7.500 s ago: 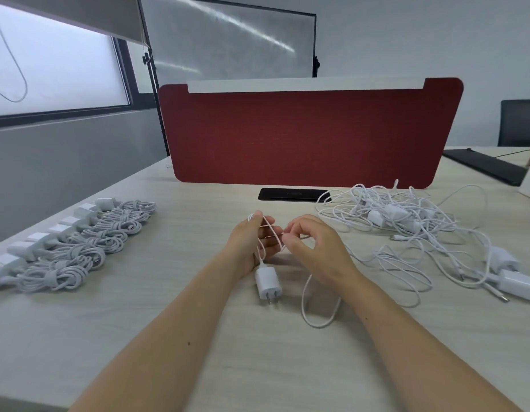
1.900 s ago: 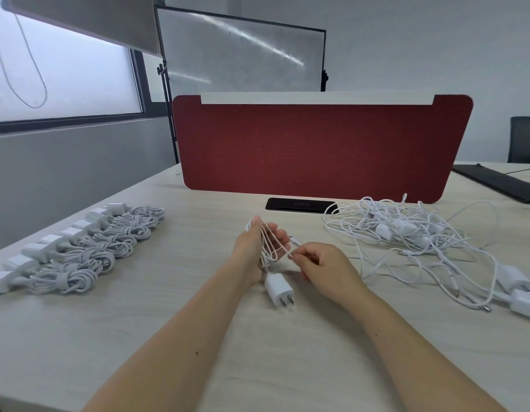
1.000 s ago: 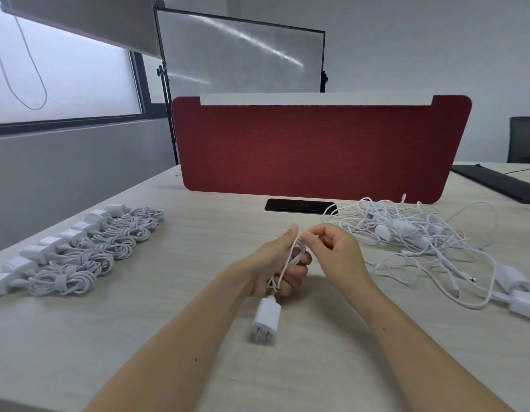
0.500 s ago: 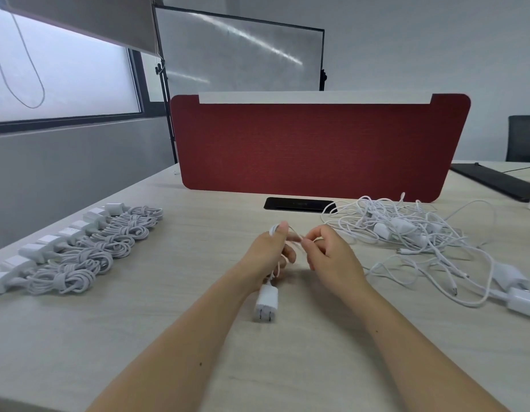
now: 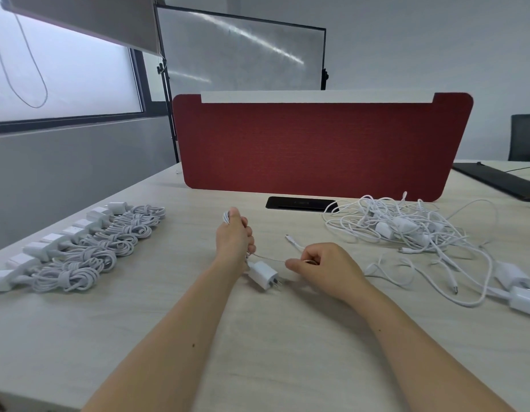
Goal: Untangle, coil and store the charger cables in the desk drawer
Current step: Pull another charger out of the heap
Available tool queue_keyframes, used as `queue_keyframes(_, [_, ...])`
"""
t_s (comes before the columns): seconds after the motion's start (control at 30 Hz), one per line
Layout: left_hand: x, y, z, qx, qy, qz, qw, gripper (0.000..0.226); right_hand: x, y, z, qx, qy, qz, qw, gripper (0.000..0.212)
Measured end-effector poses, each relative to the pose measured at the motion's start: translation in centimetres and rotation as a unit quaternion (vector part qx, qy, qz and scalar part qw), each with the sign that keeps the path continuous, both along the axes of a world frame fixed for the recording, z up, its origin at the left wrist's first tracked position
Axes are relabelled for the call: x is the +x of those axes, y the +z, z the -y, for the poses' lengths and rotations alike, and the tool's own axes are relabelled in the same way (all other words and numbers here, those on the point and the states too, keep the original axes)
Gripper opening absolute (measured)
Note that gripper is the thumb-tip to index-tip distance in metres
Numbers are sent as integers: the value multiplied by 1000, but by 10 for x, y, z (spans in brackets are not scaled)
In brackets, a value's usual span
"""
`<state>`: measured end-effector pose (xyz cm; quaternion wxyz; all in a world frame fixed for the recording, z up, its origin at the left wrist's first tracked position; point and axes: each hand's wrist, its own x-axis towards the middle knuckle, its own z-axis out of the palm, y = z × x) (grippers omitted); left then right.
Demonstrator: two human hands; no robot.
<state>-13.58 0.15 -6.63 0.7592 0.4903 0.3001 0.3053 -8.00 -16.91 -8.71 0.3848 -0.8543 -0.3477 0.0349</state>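
Desk, mid-span, a little toward the near edge: both hands on 1 white charger.

Adapter: white block just below the heel of the left hand. Long axis diagonal, far-left to near-right. Its 2 prongs point toward the near-right corner. Low at the desk surface; whether it actually rests there I cannot tell.

Cable: 1 thin strand runs roughly parallel to the near edge between the 2 hands. The free connector tip sticks out past the right hand, aimed at the far-left corner.

Left hand: fingers curled tight round a bundle of cable loops, thumb upright, loops showing above the thumb.

Right hand: fingers curled in, thumb and forefinger pinching the strand, thumb pointing left; palm side hidden.

Toward the right edge: tangled pile of white cables and adapters, well apart from the hands.

Along the left edge: row of coiled chargers, adapters on the outer side.

Far edge: red divider panel, upright, with a black cable port just in front.
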Motion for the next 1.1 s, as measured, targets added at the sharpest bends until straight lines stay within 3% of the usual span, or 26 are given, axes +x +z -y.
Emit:
queue_keyframes(0.1, [-1,-2,4,92,-48,-74,992,40,1,2,-1,114,36,-98,988,30])
queue_keyframes(0.2, [0,-5,12,203,-133,-149,959,39,0,5,-4,207,80,-174,959,27])
queue_keyframes(0.27, [-2,-4,19,246,-213,-169,930,43,-1,6,-4,214,76,-169,959,22])
queue_keyframes(0.4, [-9,0,31,214,-359,-147,897,43,9,1,-2,207,21,-87,974,14])
queue_keyframes(0.5, [-11,0,31,234,-391,-155,877,35,15,-4,2,59,-20,-7,998,26])
queue_keyframes(0.57, [-10,1,30,220,-349,-124,902,31,14,-2,5,-81,-71,79,991,45])
queue_keyframes(0.63, [-8,2,27,205,-314,-87,923,29,13,5,6,-136,-116,127,976,54])
queue_keyframes(0.83, [-9,-4,29,240,-361,-118,893,30,30,-11,14,-300,-160,88,936,77])
queue_keyframes(1.0, [-10,-1,31,233,-395,-136,878,24,30,-3,19,-97,-74,101,987,55])
queue_keyframes(1.1, [-13,2,31,235,-426,-138,862,11,20,-1,10,-6,3,76,997,36])
